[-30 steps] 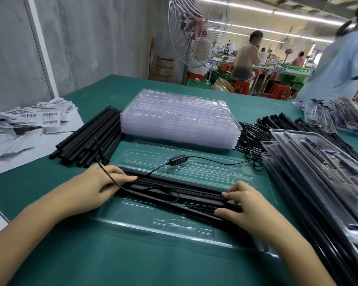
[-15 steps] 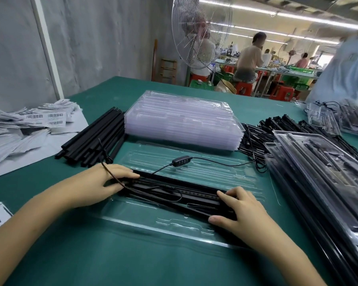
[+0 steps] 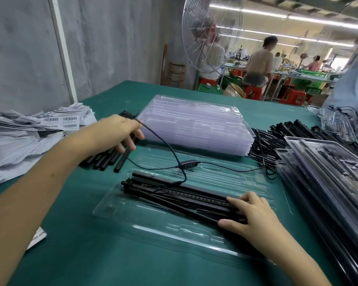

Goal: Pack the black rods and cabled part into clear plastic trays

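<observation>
Our left hand (image 3: 116, 135) is moving off the clear tray (image 3: 153, 230) to the loose rods (image 3: 100, 162), fingers spread with the cable (image 3: 187, 164) hanging off it, while our right hand (image 3: 254, 217) is gripping the black rods (image 3: 174, 193) in that tray, so this pack is unfinished.

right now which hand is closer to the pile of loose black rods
Left. The left hand is over the loose rod pile, fingers reaching down to it; the right hand holds the packed rods in the open tray, away to the right.
</observation>
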`<state>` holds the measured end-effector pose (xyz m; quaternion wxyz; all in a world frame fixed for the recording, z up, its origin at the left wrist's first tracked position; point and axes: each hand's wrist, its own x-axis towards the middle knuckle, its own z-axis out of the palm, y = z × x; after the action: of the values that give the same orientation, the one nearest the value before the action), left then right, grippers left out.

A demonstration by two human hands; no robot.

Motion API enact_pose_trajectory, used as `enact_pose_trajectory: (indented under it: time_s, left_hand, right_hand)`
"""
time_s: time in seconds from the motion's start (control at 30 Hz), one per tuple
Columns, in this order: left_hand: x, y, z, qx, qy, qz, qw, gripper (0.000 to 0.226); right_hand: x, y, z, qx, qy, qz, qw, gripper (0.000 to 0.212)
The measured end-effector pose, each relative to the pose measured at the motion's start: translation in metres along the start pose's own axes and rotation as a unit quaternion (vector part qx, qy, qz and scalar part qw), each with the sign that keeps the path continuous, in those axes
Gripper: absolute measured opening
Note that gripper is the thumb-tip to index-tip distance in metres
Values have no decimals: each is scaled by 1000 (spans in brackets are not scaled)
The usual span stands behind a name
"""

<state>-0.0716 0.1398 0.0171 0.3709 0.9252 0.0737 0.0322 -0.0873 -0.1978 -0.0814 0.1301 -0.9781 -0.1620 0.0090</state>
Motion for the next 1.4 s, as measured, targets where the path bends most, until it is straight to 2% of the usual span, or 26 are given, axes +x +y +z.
enact_pose_trajectory:
  time_s: [0.1,0.2,0.33,0.47,0.57,0.7,0.83,0.93,0.97,1.03,1.07,1.1,1.17,1.2,1.23,1.3,1.37,1.4]
  left_hand:
    - [-6,24,-10,91,123,86,984,56]
    - [-11,55,-6,91,171,196,961,44]
    - [-18,101,9,27,134,331,934,21]
    - [-22,140,37,64,104,450,885,34]
    - [-29,150,64,50,22,496,867,36]
    - [-34,130,90,33,-108,477,872,22]
    - [-30,84,80,-79,-73,360,927,9]
    - [-21,38,65,12,-92,253,963,12]
    - [-19,24,64,63,-114,223,966,13]
    - [-18,3,69,130,-123,192,965,11]
    - [-18,-2,75,137,-113,194,965,9]
    - [-19,-5,81,137,-108,199,964,10]
    - [-17,-7,93,156,-113,214,958,21]
    - [-15,-8,98,177,-115,219,953,26]
    - [-13,-8,102,191,-116,220,949,28]
    - [-11,-9,108,182,-121,215,952,22]
    - [-13,-12,110,155,-117,215,957,13]
    - [-15,-14,111,143,-108,222,959,10]
  right_hand:
    - [-1,-2,-1,9,5,-6,1000,74]
    - [-2,-5,-3,22,4,-2,1000,67]
    - [1,-10,-5,40,-10,18,999,61]
    - [3,-15,-7,42,-30,38,998,64]
    - [2,-16,-7,54,-35,40,997,65]
    - [1,-10,-11,131,-6,37,991,58]
    - [1,6,-15,198,-20,48,979,35]
    - [-1,19,-20,283,31,87,955,25]
    - [-1,22,-24,323,66,104,939,29]
    - [-5,21,-35,441,148,138,875,34]
    - [-8,19,-41,471,202,140,847,33]
    - [-13,14,-46,463,264,129,836,31]
    - [-22,-2,-53,375,359,66,852,21]
    - [-26,-14,-57,321,357,24,877,12]
    - [-28,-28,-60,266,319,-13,909,18]
    - [-31,-52,-62,163,186,-65,967,60]
    - [-34,-72,-61,77,65,-95,990,82]
    - [-35,-77,-55,26,29,-119,992,84]
